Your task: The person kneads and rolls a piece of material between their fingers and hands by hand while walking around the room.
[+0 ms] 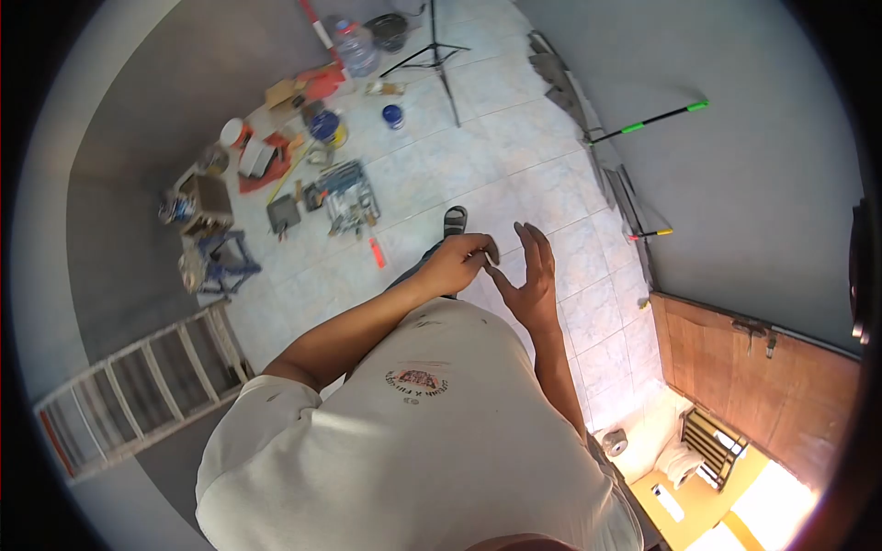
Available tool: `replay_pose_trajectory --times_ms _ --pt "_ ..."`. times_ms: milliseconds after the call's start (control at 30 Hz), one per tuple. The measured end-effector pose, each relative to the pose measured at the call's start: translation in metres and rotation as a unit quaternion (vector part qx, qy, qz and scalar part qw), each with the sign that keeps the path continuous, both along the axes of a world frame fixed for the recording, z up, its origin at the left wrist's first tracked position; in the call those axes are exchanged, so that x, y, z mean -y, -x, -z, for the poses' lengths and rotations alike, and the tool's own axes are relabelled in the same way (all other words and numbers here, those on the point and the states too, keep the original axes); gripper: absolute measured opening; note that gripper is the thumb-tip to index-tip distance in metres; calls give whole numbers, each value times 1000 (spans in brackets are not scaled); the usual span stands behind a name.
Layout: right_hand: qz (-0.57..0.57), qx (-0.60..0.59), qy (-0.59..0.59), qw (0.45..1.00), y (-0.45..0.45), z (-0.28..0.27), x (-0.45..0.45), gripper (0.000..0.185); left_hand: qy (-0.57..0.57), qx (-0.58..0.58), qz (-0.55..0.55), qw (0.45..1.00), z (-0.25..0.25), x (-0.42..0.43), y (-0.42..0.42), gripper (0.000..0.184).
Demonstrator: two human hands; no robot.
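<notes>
Both of my hands are in front of my body, close together above the tiled floor. My left hand [458,261] has its fingers curled in towards its thumb, and whatever may be between them is too small to make out. Just beside it, my right hand [535,285] is open, its fingers stretched upward and its thumb apart. The tip of my right thumb is at the left fingertips; I cannot tell whether they touch. A sandalled foot [455,221] shows beyond my left hand, and my white T-shirt [413,441] fills the lower middle.
Hand tools [347,197], a dustpan-like grey tool [283,213], a blue stool [230,257] and buckets [326,127] stand ahead left. A ladder [138,390] leans at left. A tripod [435,50] stands ahead; poles [648,121] and a wooden door [735,376] are at right.
</notes>
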State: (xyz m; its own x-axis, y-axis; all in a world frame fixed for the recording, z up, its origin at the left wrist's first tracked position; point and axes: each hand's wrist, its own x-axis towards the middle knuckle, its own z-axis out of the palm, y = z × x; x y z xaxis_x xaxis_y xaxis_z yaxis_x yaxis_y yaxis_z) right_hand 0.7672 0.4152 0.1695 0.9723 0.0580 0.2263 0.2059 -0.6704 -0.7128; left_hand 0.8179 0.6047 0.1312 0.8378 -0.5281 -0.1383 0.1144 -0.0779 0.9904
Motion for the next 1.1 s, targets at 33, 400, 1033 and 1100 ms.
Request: replay_pose_trajectory --times_ms 33,400,1033,1100 --pt "16 -3 -15 1000 -15 5 14 79 3 3 13 1000 3 13 -27 20" --pt "232 33 -23 972 -208 9 161 81 -1 88 198 976 -37 161 -320 14" --pt "150 -33 -106 982 -622 55 452 83 -34 -43 107 993 -27 360 -637 22" --pt "127 -34 -108 985 -682 42 484 83 -56 -31 92 994 -38 380 -675 22"
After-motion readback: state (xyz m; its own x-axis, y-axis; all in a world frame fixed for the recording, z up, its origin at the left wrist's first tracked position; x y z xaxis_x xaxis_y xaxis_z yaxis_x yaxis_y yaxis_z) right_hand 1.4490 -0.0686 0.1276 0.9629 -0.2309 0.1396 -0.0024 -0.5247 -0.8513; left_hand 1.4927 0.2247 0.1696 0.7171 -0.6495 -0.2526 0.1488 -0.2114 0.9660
